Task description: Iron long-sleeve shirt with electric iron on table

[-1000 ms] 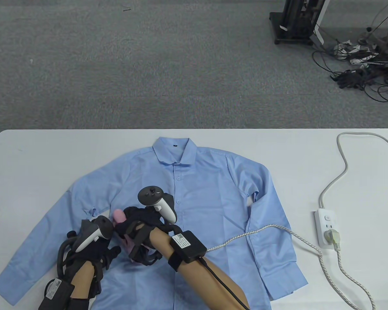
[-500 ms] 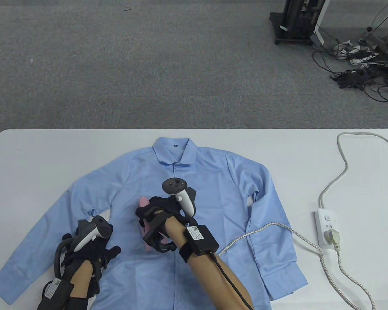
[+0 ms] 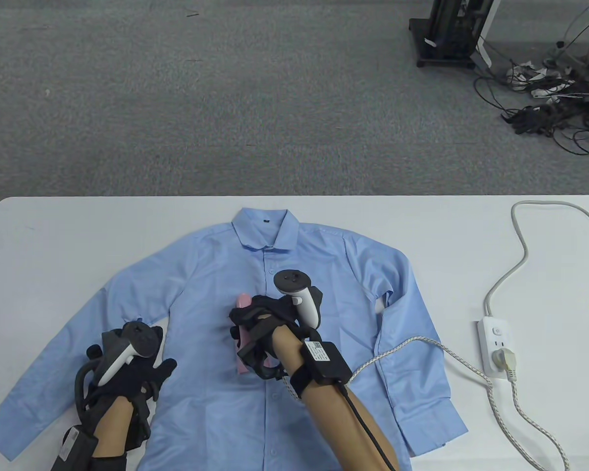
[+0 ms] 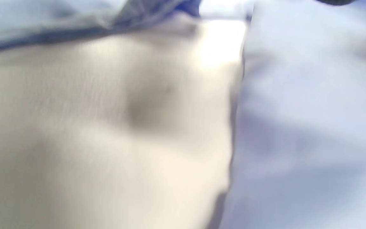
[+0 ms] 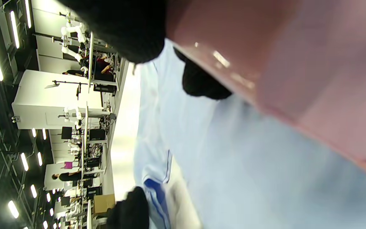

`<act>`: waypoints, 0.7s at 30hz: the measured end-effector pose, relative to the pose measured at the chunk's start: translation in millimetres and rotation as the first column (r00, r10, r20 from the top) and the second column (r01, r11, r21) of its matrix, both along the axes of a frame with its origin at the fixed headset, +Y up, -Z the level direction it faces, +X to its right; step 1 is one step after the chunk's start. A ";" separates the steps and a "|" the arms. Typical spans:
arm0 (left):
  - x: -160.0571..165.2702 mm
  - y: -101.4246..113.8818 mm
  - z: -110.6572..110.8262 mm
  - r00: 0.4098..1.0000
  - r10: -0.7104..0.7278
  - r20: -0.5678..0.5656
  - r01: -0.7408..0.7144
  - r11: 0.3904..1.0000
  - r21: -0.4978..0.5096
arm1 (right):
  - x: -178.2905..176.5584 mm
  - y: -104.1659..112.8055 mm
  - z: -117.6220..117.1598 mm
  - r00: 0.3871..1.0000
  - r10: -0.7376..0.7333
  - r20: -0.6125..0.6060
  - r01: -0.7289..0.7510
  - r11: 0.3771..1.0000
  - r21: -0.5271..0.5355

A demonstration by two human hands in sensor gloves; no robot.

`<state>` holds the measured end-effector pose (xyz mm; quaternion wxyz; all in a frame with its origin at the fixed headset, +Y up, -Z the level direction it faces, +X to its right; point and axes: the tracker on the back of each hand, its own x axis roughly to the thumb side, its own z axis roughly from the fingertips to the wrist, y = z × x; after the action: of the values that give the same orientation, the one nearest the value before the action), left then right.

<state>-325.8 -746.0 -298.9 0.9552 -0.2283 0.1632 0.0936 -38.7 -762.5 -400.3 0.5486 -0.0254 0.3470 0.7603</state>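
So from my seat at the feed: the blue shirt (image 3: pixel 284 314) is laid out flat, front up and buttoned, on the white table (image 3: pixel 54 230), collar pointing away from me and both sleeves angled out toward the near corners.

My right hand (image 3: pixel 270 324) has its fingers wrapped round the handle of the pink iron (image 3: pixel 243 338), which sits on the middle of the shirt right by the button line, nose pointing toward the collar. In the right wrist view the pink body fills the upper right corner with the dark fingers (image 5: pixel 129 28) curled over it and blue cloth just underneath.

My left hand (image 3: pixel 132 373) lies palm down on the shirt near the left armpit, fingers spread out flat, pressing the fabric. The left wrist view is pretty much mush, just blurry table next to a blue shirt edge, so no help there.

The iron's braided cord (image 3: pixel 422 348) trails off across the right sleeve to a white power strip (image 3: pixel 495 348) on the table's right side, where it's plugged in. The strip's own white cable (image 3: pixel 520 255) loops up toward the far right corner.
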 end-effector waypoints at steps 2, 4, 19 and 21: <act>-5.7 6.7 3.5 0.999 0.005 -0.040 -0.004 0.999 0.033 | -5.2 9.4 10.2 0.999 -0.017 -0.050 0.018 1.000 0.021; -9.7 10.3 5.1 0.998 0.028 -0.062 -0.025 0.999 0.039 | -16.8 20.2 23.5 0.991 -0.012 -0.132 0.020 0.998 0.065; -20.4 -9.4 3.5 0.994 0.034 -0.106 -0.040 0.997 -0.059 | -106.6 -7.3 111.1 0.907 -0.058 -0.416 0.015 0.994 -0.107; -18.6 -12.0 3.3 0.996 0.025 -0.088 -0.032 0.997 -0.071 | -106.5 -9.1 109.4 0.903 -0.104 -0.418 0.045 0.988 -0.150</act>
<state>-344.4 -758.0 -295.6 0.9369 -0.2610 0.2046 0.1110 -145.2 -771.6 -290.9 0.4857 0.1162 0.5100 0.7003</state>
